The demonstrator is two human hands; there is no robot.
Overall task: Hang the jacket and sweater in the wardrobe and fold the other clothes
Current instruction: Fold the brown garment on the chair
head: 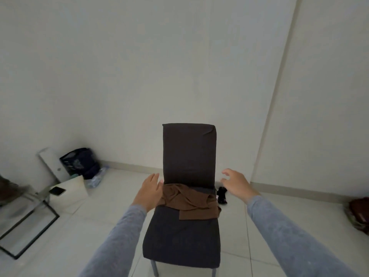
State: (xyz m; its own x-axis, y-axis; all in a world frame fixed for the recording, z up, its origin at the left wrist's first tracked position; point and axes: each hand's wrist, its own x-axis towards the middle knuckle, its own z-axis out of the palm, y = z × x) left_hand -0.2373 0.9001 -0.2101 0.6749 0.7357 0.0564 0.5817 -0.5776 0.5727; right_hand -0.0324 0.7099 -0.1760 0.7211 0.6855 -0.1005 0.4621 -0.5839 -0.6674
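Observation:
A crumpled brown garment lies on the back half of the seat of a dark grey covered chair standing in front of a white wall. My left hand is open, fingers together, just left of the garment and beside the chair's backrest. My right hand hovers open to the right of the backrest, fingers spread, touching nothing. Both arms wear grey-blue sleeves. No wardrobe is in view.
A small black object lies on the floor behind the chair's right side. At left stand a low white table with a phone, a dark bag, plastic bottles and a black metal frame. A brown heap sits at the right edge.

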